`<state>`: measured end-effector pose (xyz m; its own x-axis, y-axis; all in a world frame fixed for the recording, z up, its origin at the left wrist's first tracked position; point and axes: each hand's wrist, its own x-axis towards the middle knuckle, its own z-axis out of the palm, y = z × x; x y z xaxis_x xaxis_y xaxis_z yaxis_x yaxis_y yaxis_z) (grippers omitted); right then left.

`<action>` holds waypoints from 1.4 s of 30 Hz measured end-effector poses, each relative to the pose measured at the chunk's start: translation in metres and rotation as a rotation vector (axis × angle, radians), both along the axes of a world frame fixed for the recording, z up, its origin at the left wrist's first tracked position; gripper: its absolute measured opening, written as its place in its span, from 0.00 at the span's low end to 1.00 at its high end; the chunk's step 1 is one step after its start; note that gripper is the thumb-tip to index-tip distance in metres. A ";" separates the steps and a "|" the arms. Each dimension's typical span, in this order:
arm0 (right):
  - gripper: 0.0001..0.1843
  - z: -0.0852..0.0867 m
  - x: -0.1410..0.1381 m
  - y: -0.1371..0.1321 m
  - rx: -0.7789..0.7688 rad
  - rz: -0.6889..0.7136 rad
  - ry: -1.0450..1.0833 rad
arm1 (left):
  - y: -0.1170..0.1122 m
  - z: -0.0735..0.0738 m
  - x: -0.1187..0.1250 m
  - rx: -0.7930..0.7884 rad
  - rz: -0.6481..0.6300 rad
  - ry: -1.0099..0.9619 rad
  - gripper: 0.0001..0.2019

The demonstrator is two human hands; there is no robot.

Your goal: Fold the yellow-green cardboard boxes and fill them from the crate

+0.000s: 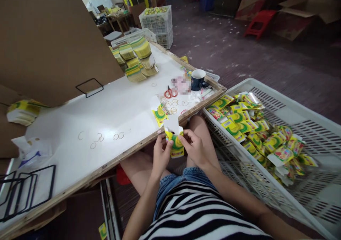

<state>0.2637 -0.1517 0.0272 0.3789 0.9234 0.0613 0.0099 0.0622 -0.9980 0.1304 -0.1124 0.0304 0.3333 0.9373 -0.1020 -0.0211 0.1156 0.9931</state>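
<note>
A small yellow-and-green carton (176, 148) with its white top flaps raised is held over my lap, just off the table's edge. My left hand (161, 151) pinches its left side, and my right hand (194, 145) grips the right side with thumb on the front. Beyond it, another yellow carton (160, 115) lies on the white tabletop (106, 115). On my right, a white plastic crate (266, 90) holds a heap of similar yellow cartons (250, 121).
Stacks of flat yellow cartons (137, 57) stand at the table's far end. Red-handled scissors (168, 93), rubber bands (174, 103) and a dark mug (198, 80) lie near the right corner. Black wire frames (29, 190) sit at lower left. A red stool (260, 24) stands behind.
</note>
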 end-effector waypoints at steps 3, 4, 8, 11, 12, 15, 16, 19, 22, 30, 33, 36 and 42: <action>0.16 0.001 0.004 0.001 0.050 -0.040 0.044 | -0.003 0.008 -0.003 0.055 -0.031 0.015 0.30; 0.19 0.003 0.007 0.001 0.071 -0.017 0.054 | -0.003 0.012 -0.005 0.046 -0.069 0.007 0.32; 0.19 0.009 0.018 0.000 0.097 0.217 0.092 | 0.001 0.028 -0.015 -0.021 -0.248 -0.063 0.31; 0.13 0.012 0.024 -0.002 0.074 0.344 0.121 | 0.003 0.033 -0.022 -0.086 -0.339 -0.137 0.23; 0.11 0.013 0.026 -0.002 0.069 0.366 0.112 | 0.003 0.033 -0.023 -0.106 -0.354 -0.153 0.21; 0.13 0.016 0.027 -0.003 0.078 0.366 0.025 | 0.001 0.033 -0.025 -0.149 -0.363 -0.177 0.17; 0.14 0.016 0.027 -0.003 0.088 0.353 -0.013 | 0.000 0.033 -0.025 -0.158 -0.360 -0.184 0.18; 0.14 0.017 0.024 -0.002 0.119 0.306 -0.065 | 0.000 0.033 -0.024 -0.186 -0.369 -0.199 0.34; 0.14 0.015 0.022 -0.002 0.115 0.237 -0.014 | 0.000 0.031 -0.024 -0.175 -0.396 -0.160 0.37; 0.15 0.016 0.029 -0.003 0.056 0.335 -0.199 | -0.003 0.022 -0.023 -0.009 -0.184 0.054 0.19; 0.17 0.017 0.025 -0.003 -0.103 0.374 -0.224 | -0.005 0.024 -0.021 0.011 -0.207 0.064 0.19; 0.16 0.018 0.018 -0.002 -0.162 0.300 -0.312 | -0.007 0.028 -0.020 -0.005 -0.250 0.055 0.20; 0.16 0.020 0.016 -0.003 -0.141 0.341 -0.220 | -0.003 0.031 -0.023 -0.064 -0.199 -0.025 0.23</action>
